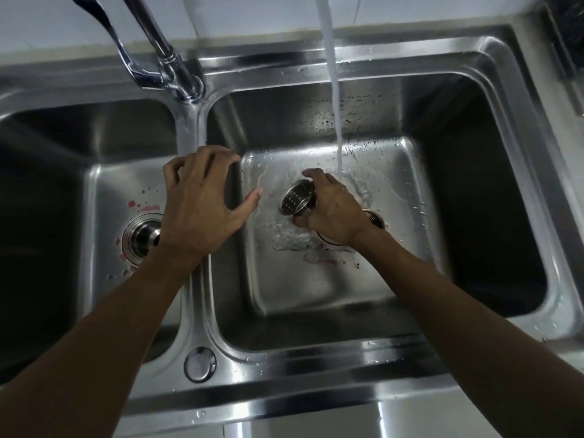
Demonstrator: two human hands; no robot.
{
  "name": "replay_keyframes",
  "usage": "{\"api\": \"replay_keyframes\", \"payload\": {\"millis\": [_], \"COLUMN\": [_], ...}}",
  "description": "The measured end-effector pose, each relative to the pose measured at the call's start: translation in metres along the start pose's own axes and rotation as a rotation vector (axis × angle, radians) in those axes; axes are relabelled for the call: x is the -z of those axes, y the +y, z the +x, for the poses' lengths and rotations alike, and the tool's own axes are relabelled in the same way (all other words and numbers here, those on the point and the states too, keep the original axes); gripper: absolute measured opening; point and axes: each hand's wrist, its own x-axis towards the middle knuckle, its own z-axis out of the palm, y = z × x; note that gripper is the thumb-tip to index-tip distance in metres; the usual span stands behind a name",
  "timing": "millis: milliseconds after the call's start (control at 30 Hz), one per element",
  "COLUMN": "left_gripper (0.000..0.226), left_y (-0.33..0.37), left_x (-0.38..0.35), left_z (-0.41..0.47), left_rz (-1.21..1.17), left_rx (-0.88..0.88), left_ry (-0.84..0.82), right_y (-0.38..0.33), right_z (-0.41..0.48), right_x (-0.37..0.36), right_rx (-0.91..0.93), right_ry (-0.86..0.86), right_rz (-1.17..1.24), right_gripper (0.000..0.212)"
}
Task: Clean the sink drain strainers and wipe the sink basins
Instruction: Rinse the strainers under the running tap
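Note:
A stainless double sink fills the view. My right hand is shut on a perforated metal drain strainer, tilted on its side just above the right basin floor, beside a stream of running water. The right basin's drain opening is mostly hidden under my wrist. My left hand hovers with fingers spread over the divider between the basins and holds nothing. The left basin has its own strainer seated in the drain, with pink-red specks around it.
The chrome faucet base and lever stand at the back above the divider. A round cap sits on the front rim. Water pools on the right basin floor, and a dark object shows at the top right.

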Motion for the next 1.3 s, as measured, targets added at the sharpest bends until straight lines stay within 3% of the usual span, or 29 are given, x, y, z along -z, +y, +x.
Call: {"api": "replay_keyframes", "payload": {"millis": [167, 267, 333, 433, 533, 633, 800, 1300], "left_gripper": [0.054, 0.054, 0.053, 0.052, 0.052, 0.051, 0.050, 0.050], "left_y": [0.001, 0.002, 0.002, 0.001, 0.000, -0.001, -0.002, -0.003], "left_x": [0.001, 0.001, 0.001, 0.001, 0.000, -0.001, -0.002, -0.002], "left_z": [0.000, 0.000, 0.000, 0.000, 0.000, 0.000, 0.000, -0.001], "left_rz": [0.001, 0.006, 0.009, 0.000, 0.004, 0.005, -0.009, -0.002], "left_rx": [-0.002, 0.002, 0.002, 0.002, -0.001, -0.005, -0.007, -0.011], "left_ry": [0.013, 0.003, 0.007, 0.012, 0.020, 0.022, 0.033, 0.023], "right_y": [0.023, 0.036, 0.041, 0.044, 0.045, 0.040, 0.041, 0.048], "right_z": [-0.001, -0.008, -0.012, -0.019, -0.016, -0.009, -0.011, -0.018], "right_x": [0.018, 0.034, 0.043, 0.049, 0.048, 0.049, 0.047, 0.055], "right_rx": [-0.268, -0.359, -0.389, -0.391, -0.331, -0.260, -0.225, -0.114], "right_ry": [-0.062, -0.111, -0.162, -0.219, -0.071, 0.101, 0.172, 0.120], "right_rz": [0.180, 0.229, 0.275, 0.270, 0.192, 0.134, 0.115, -0.214], "right_gripper": [0.076, 0.044, 0.038, 0.062, 0.080, 0.082, 0.083, 0.094]}}
